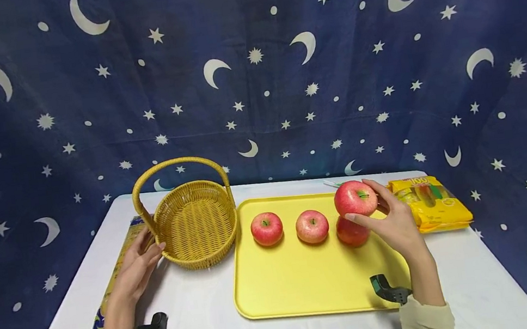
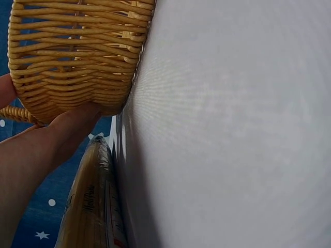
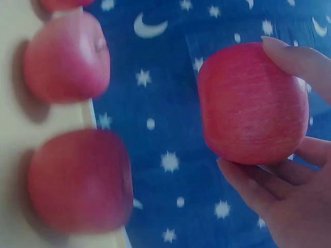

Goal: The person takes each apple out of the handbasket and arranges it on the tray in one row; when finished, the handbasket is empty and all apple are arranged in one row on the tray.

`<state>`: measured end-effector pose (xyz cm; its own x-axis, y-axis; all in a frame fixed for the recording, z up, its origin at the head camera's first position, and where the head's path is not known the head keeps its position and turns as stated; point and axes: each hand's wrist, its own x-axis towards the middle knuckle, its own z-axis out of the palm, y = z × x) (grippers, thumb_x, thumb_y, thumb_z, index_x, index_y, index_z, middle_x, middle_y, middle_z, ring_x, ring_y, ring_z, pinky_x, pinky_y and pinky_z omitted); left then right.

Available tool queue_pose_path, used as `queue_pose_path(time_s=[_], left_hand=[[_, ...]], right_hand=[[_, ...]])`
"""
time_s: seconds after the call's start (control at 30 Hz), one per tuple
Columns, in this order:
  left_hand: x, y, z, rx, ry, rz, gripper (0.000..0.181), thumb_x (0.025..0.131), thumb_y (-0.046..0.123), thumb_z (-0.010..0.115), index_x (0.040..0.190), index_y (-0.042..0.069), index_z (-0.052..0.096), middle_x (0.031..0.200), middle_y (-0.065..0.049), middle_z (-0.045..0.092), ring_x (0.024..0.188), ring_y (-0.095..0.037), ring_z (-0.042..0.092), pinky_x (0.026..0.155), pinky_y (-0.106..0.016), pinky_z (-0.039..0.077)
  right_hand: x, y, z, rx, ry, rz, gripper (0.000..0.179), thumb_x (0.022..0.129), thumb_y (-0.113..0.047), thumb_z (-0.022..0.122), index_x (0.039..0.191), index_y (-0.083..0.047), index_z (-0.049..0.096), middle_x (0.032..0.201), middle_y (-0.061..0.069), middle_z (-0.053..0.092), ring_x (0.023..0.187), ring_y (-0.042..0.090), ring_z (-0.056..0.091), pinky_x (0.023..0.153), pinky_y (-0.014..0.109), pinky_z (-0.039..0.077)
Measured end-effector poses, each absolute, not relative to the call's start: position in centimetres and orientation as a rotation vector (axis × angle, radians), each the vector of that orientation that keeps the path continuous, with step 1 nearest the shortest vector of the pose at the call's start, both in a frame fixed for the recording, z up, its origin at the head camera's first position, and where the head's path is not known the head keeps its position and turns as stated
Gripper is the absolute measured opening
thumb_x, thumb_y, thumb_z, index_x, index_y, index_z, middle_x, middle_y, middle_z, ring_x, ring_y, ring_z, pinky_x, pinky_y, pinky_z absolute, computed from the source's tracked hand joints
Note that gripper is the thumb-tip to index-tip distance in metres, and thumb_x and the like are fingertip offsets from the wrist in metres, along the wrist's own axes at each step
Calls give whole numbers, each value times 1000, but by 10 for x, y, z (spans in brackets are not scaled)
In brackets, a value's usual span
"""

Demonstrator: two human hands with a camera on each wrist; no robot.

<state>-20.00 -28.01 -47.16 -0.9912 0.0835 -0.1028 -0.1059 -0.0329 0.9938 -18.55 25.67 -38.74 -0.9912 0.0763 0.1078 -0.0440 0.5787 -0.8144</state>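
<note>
My right hand (image 1: 399, 224) pinches a red apple (image 1: 355, 198) between thumb and fingers, lifted over the right side of the yellow tray (image 1: 298, 286). Below it another apple (image 1: 352, 231) sits on the tray, partly covered in the head view. Two more apples stand in a row to its left, a pinkish one (image 1: 312, 226) and a redder one (image 1: 267, 229). At the left, my left hand (image 1: 135, 268) holds the side of a wicker basket (image 1: 195, 225) near the foot of its tall arched handle. Nothing lies inside the basket. In the left wrist view, fingers (image 2: 77, 124) rest against its woven wall.
A long pack of dry pasta (image 1: 115, 284) lies along the table's left side, beneath the left forearm. A yellow packet (image 1: 430, 204) stands at the right, beside the tray. Behind the white table (image 1: 203, 320) hangs a dark blue cloth with moons and stars.
</note>
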Motion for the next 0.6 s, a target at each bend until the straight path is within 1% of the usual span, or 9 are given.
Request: queue_pose_path(time_s=[0.07,0.1,0.23,0.3,0.33,0.37,0.43,0.53,0.6], left_hand=[[-200,-280,-472,-19,2084,2167,84,106,7,52,166,11,-7,172,-20,-4,157,-41,8,94,-6,44],[-200,-280,-472,-16,2085,2164,84,106,7,52,166,11,-7,172,-20,-4,157,-41,8,94,-6,45],[-202,-280,-474,10,2081,2174,85,106,9,53,166,10,-7,172,-22,-3,156,-41,10,95,-7,46],[-202,-279,-475,23,2080,2178,85,106,9,54,166,10,-6,172,-22,-4,156,-41,10,96,-8,46],[-202,-279,-475,23,2076,2182,85,106,9,54,166,10,-7,172,-22,-4,156,-41,10,95,-8,46],[-202,-280,-476,28,2074,2182,86,106,9,54,165,10,-7,172,-22,-4,156,-41,9,95,-7,45],[-202,-280,-475,30,2071,2184,86,106,9,54,165,9,-8,172,-22,-5,156,-42,8,95,-7,45],[-201,-281,-474,21,2076,2178,86,105,9,54,165,8,-9,172,-22,-5,156,-43,6,95,-6,45],[-200,-282,-473,16,2084,2172,86,105,8,54,165,8,-8,171,-23,-5,156,-43,6,95,-6,44]], right_hand=[[-186,267,-390,-80,-2675,1356,92,86,-45,82,161,-19,35,152,17,50,135,37,50,104,37,52],[-186,273,-391,-100,-2673,1348,92,87,-45,82,161,-17,35,152,18,49,135,38,50,104,38,53],[-185,294,-396,-166,-2661,1317,92,87,-45,82,160,-14,36,152,19,50,134,38,51,105,32,52],[-185,303,-399,-211,-2671,1316,94,86,-47,82,161,-14,34,152,19,48,135,39,49,107,39,52],[-184,307,-400,-232,-2676,1314,95,86,-48,82,161,-15,34,152,20,48,134,40,48,103,32,53],[-184,311,-402,-258,-2684,1312,96,85,-50,81,161,-16,34,152,20,47,133,40,48,99,29,53],[-184,318,-406,-300,-2700,1326,98,85,-50,81,162,-16,31,153,23,43,134,43,44,102,41,52],[-185,327,-414,-348,-2724,1334,100,86,-48,81,162,-12,27,155,27,39,134,47,41,106,51,49],[-186,332,-420,-377,-2747,1343,102,86,-46,82,163,-10,25,157,29,36,136,49,39,109,68,39]])
